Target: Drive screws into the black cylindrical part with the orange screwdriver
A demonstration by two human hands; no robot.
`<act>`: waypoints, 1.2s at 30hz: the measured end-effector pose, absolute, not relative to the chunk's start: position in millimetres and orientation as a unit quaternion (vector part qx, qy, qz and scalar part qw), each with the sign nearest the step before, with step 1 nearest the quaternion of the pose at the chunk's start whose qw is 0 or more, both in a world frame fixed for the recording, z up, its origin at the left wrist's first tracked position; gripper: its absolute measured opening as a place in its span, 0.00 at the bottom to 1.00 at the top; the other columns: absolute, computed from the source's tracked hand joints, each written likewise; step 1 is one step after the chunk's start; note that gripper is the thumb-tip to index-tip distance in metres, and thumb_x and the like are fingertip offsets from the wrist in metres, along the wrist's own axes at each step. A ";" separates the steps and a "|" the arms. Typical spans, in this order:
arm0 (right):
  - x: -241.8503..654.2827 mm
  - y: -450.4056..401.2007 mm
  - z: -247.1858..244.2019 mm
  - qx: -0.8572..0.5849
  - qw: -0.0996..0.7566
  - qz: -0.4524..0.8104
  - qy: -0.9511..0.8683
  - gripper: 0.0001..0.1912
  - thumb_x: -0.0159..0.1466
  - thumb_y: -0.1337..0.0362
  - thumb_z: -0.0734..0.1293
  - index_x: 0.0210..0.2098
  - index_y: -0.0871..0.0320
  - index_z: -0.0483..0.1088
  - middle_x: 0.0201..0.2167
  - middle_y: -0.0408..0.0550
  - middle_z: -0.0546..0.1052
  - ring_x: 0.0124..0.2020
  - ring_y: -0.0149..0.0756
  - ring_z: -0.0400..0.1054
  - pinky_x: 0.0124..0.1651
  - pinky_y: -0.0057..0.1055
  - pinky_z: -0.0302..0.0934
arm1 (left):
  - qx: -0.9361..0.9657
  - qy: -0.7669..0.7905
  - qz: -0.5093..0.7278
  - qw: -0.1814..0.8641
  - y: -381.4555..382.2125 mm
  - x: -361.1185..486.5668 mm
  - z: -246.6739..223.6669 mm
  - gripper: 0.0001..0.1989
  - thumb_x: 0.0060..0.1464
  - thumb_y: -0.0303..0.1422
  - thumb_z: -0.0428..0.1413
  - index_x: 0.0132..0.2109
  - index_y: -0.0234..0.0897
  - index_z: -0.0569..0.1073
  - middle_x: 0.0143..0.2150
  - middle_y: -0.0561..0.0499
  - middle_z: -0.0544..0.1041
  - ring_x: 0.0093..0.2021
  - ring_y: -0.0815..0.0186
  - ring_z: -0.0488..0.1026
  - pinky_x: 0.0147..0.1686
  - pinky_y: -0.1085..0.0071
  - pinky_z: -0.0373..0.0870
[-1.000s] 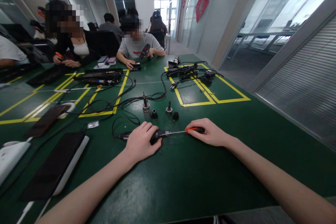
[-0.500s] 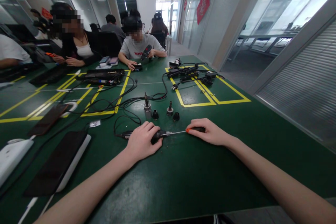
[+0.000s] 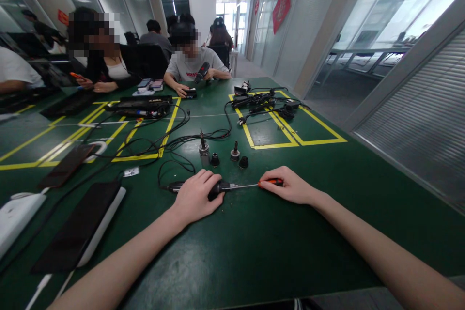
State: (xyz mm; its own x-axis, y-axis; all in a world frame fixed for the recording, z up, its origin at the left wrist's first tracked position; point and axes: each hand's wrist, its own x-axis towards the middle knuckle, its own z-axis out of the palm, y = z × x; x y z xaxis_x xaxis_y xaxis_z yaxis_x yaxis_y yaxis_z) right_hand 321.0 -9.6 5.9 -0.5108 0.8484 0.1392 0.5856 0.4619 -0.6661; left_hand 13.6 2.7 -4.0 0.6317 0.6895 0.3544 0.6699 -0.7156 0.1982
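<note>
My left hand (image 3: 198,195) is wrapped over a black corded tool (image 3: 218,189) lying on the green table, its metal end pointing right. My right hand (image 3: 286,185) grips the orange and black handle of a screwdriver (image 3: 249,185). The screwdriver's thin shaft points left and meets the metal end of the black tool; the exact contact is too small to tell. Just beyond my hands stand a metal cylinder with a thin tip (image 3: 204,151), a smaller metal part with a black stem (image 3: 235,152) and two black caps (image 3: 215,159), (image 3: 243,161).
At the left lie a dark phone on a white block (image 3: 78,227), another phone (image 3: 67,165) and a white power strip (image 3: 18,215). Black cables (image 3: 178,140) cross the table (image 3: 290,247). Across it, a person (image 3: 196,64) holds a power drill; another person (image 3: 116,70) sits farther left.
The screwdriver handle has turned in my right hand, showing more orange. My left hand has barely moved. The person at the far left has shifted slightly.
</note>
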 end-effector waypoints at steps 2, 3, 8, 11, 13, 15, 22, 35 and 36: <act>321.4 -10.1 7.4 -0.428 0.259 0.289 -0.816 0.16 0.70 0.53 0.67 0.37 0.58 0.80 0.32 0.49 0.81 0.32 0.37 0.75 0.36 0.32 0.67 | 0.905 0.372 0.205 0.025 2.9 13.0 -4.2 0.10 0.60 0.34 0.59 0.48 0.39 0.76 0.41 0.48 0.79 0.44 0.58 0.75 0.40 0.64 0.75; 321.4 -10.5 8.2 -0.426 0.270 0.289 -0.814 0.15 0.69 0.53 0.68 0.37 0.58 0.80 0.33 0.49 0.81 0.32 0.37 0.75 0.36 0.32 0.68 | 0.905 0.371 0.204 0.026 2.9 12.8 -4.1 0.09 0.60 0.34 0.59 0.48 0.39 0.76 0.41 0.48 0.79 0.44 0.58 0.75 0.40 0.64 0.75; 320.6 -12.3 9.7 -0.422 0.277 0.279 -0.817 0.13 0.68 0.53 0.71 0.38 0.57 0.79 0.34 0.49 0.81 0.32 0.36 0.74 0.36 0.32 0.68 | 0.903 0.374 0.211 0.034 2.6 12.5 -3.4 0.08 0.60 0.34 0.59 0.46 0.40 0.76 0.41 0.48 0.80 0.43 0.59 0.75 0.40 0.64 0.75; 320.9 -12.5 9.5 -0.423 0.257 0.297 -0.816 0.16 0.71 0.54 0.66 0.41 0.56 0.81 0.34 0.49 0.83 0.32 0.38 0.76 0.35 0.32 0.68 | 0.902 0.374 0.213 0.034 2.4 12.8 -3.1 0.08 0.60 0.34 0.58 0.46 0.39 0.76 0.41 0.48 0.80 0.42 0.59 0.75 0.40 0.64 0.75; 321.4 -12.4 9.5 -0.426 0.260 0.311 -0.809 0.16 0.72 0.54 0.65 0.42 0.56 0.82 0.35 0.50 0.84 0.33 0.39 0.77 0.36 0.32 0.69 | 0.901 0.375 0.214 0.031 2.3 13.2 -3.1 0.08 0.60 0.34 0.58 0.45 0.39 0.76 0.40 0.48 0.80 0.42 0.59 0.75 0.39 0.64 0.75; 321.8 -12.3 9.5 -0.428 0.281 0.305 -0.803 0.15 0.70 0.53 0.68 0.42 0.56 0.82 0.35 0.49 0.83 0.33 0.39 0.77 0.37 0.33 0.70 | 0.901 0.376 0.215 0.029 2.3 13.7 -3.3 0.08 0.59 0.34 0.59 0.45 0.39 0.76 0.40 0.48 0.80 0.42 0.58 0.75 0.39 0.64 0.75; 321.1 -11.8 8.5 -0.416 0.285 0.278 -0.817 0.16 0.67 0.51 0.71 0.44 0.57 0.81 0.35 0.50 0.82 0.33 0.38 0.76 0.39 0.34 0.70 | 0.901 0.368 0.226 0.032 2.5 14.2 -3.5 0.09 0.60 0.34 0.58 0.47 0.39 0.77 0.40 0.48 0.80 0.42 0.59 0.75 0.40 0.63 0.76; 322.9 -12.2 5.9 -0.434 0.295 0.297 -0.798 0.18 0.65 0.50 0.73 0.44 0.57 0.81 0.32 0.48 0.82 0.30 0.37 0.75 0.35 0.32 0.69 | 0.900 0.367 0.230 0.040 2.2 14.5 -3.0 0.10 0.60 0.35 0.57 0.47 0.39 0.78 0.40 0.47 0.81 0.42 0.59 0.75 0.41 0.63 0.76; 323.0 -12.1 6.1 -0.433 0.278 0.300 -0.803 0.17 0.66 0.50 0.71 0.44 0.57 0.82 0.31 0.48 0.82 0.28 0.36 0.74 0.32 0.31 0.67 | 0.900 0.368 0.229 0.039 2.2 14.5 -2.8 0.10 0.60 0.35 0.57 0.47 0.39 0.78 0.41 0.47 0.81 0.42 0.59 0.75 0.41 0.63 0.76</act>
State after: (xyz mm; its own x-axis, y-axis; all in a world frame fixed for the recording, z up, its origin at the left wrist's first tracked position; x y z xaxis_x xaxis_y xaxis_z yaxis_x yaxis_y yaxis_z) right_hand 323.0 -12.1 6.1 -0.4696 0.8629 0.1868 0.5289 0.4443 -0.7230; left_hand 14.5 2.2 -2.8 0.6236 0.6810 0.3839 0.6448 -0.7257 0.2399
